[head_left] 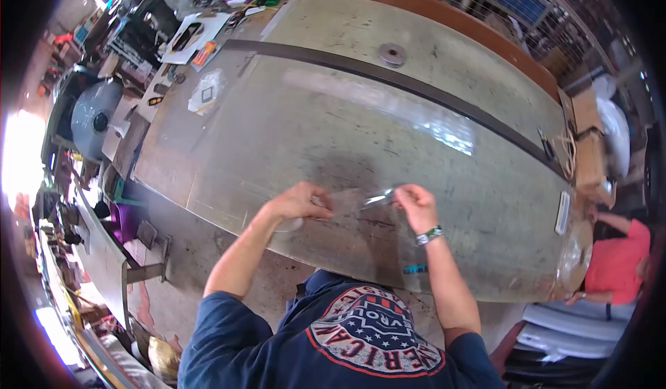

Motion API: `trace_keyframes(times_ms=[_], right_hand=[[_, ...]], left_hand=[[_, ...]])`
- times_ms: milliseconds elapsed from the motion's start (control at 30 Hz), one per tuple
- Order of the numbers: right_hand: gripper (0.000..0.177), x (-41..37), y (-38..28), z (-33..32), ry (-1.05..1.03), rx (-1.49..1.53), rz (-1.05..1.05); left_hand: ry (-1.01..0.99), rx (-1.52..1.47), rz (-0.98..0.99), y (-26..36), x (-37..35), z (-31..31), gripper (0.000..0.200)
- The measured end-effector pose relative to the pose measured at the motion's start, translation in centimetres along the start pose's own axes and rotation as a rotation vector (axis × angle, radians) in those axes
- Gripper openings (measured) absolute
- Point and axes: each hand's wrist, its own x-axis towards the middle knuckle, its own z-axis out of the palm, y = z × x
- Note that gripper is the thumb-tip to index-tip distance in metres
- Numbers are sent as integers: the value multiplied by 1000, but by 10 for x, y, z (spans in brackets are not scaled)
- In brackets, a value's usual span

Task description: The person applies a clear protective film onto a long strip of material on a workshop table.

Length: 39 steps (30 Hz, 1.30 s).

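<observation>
A clear, shiny strip of plastic film (378, 197) stretches between my hands above the near part of the table. My left hand (303, 202) pinches its left end, fingers curled together. The right end is caught between the thumb and fingers of my right hand (416, 205), which has a patterned wristband. Beneath my left wrist shows a pale round edge (289, 225), mostly hidden, perhaps a roll. Under both hands lies a large clear sheet (312, 132) on the worktable. A small teal object (416, 269) rests near the table's front edge, left of my right forearm.
A long dark bar (388, 78) crosses the table, with a tape roll (392, 54) beyond it. Pliers (546, 143) lie at the far right. A person in a red shirt (619, 261) stands at the right end. Left of the table is a bench (104, 264).
</observation>
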Motion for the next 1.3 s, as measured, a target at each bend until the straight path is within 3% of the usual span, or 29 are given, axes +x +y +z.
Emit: trace_keyframes(times_ms=[133, 267, 400, 500, 700, 900, 967, 1067, 1167, 1267, 1300], right_hand=[[18, 40, -16, -55, 189, -58, 29], [16, 39, -48, -111, 484, -113, 75], [18, 99, -47, -153, 551, -111, 24], [21, 141, -51, -170, 734, -279, 29], [18, 203, -10, -205, 914, -380, -74], [19, 202, 7, -219, 936, -328, 15], [22, 201, 3, -216, 1081, -561, 58], [25, 195, -4, -209, 1090, -546, 50], [25, 194, 11, -223, 953, -401, -37], [23, 191, 11, -227, 973, -377, 42], [23, 189, 11, -227, 943, -363, 38]], left_hand=[[-40, -48, -67, -46, -9, -90, 21], [0, 16, -138, -46, 28, -163, 17], [241, 100, -30, -43, 94, -242, 15], [434, 171, 78, -37, 153, -278, 14], [805, 404, 288, -43, 227, -282, 21], [1191, 500, 429, -58, 239, -261, 28], [1405, 605, 586, -54, 240, -256, 33], [1331, 637, 207, -61, 235, -251, 37], [1156, 163, 175, -63, 237, -249, 40], [1189, -5, 303, -96, 242, -260, 41], [1265, 157, 361, -90, 241, -258, 41]])
